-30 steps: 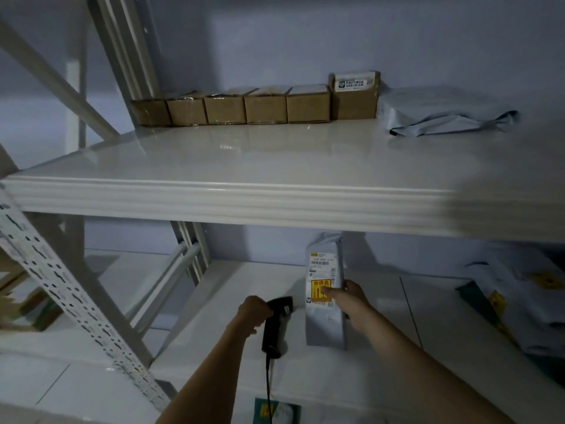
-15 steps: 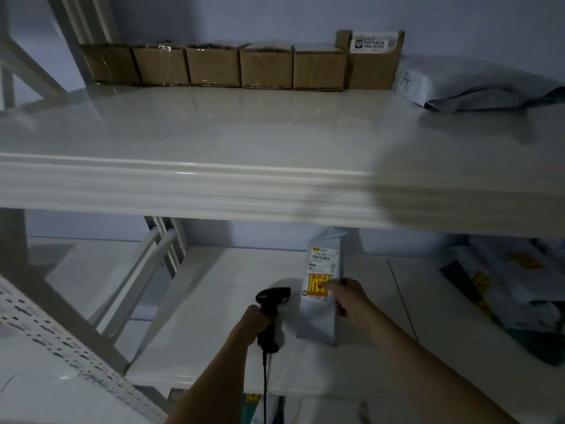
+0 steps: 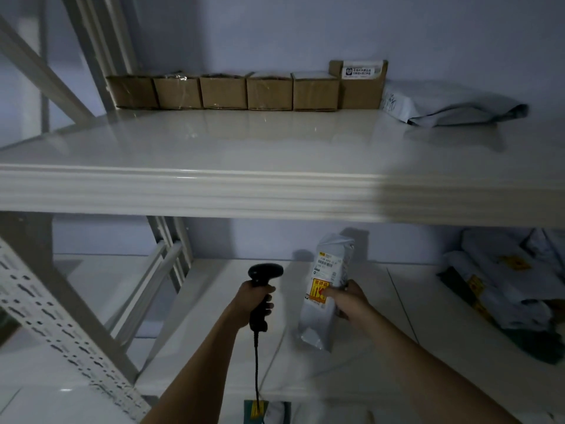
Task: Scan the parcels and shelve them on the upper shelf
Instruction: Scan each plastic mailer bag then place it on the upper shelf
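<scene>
My right hand (image 3: 348, 299) grips a grey poly-bag parcel (image 3: 325, 313) upright below the upper shelf, its white label and yellow sticker facing me. My left hand (image 3: 252, 302) holds a black barcode scanner (image 3: 263, 276) by its handle, just left of the parcel, its cable hanging down. The upper shelf (image 3: 244, 191) carries a row of several brown cardboard boxes (image 3: 244, 91) along the back wall and a flat grey bag parcel (image 3: 446, 107) to their right.
More grey bag parcels (image 3: 507, 289) lie piled on the lower shelf (image 3: 367, 371) at the right. A perforated white upright (image 3: 61, 332) and diagonal braces (image 3: 159, 283) stand at the left. A wall closes the back of the rack.
My left hand has turned the scanner upright and raised it slightly beside the parcel. My view has tilted a little, so the upper shelf sits lower in the frame than half a second ago.
</scene>
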`<state>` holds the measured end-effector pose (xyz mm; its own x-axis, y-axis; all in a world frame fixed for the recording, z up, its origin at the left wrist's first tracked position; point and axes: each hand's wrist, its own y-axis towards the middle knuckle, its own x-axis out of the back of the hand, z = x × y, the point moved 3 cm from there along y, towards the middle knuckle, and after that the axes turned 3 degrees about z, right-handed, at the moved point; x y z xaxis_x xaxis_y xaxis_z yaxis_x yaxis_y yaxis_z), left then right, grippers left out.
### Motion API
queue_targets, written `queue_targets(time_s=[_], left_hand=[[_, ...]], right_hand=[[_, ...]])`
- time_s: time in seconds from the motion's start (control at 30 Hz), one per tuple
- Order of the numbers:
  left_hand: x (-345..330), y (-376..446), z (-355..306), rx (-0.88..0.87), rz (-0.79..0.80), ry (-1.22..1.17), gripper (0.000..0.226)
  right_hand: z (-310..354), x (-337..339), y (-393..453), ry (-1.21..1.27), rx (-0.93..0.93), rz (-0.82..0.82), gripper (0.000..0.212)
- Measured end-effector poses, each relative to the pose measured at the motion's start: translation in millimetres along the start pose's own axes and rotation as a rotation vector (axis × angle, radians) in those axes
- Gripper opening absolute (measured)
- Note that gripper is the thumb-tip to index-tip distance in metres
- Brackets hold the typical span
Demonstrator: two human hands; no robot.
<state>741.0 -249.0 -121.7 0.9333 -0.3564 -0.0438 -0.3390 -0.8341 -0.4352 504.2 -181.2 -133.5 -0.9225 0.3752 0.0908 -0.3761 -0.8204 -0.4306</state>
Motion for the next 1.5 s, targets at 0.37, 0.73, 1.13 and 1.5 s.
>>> queue_targets(time_s=[0.37,0.73,1.13,1.5], left_hand=[[-37.6,-60.7,-74.1,-0.155,0.068,0.150,0.018],[-52.8,-83.9,-88.6,-0.206,0.095,0.233,0.017],[-61.7,-80.3,-93.3,-0.222,0.101,0.234,0.013],[-65.3,-73.7,-88.3,-0.208,0.107,0.215,0.017]], right_hand=[[23.2,3.9,-24.3,-0.078,0.086,0.048,0.033],[34.9,-1.5,-35.6,-0.090,0.182,0.091,0.027],[39.8,2.4,-36.5,-0.060,0.217,0.095,0.023],[32.1,12.6,-27.3,-0.046,0.194,0.078,0.025]])
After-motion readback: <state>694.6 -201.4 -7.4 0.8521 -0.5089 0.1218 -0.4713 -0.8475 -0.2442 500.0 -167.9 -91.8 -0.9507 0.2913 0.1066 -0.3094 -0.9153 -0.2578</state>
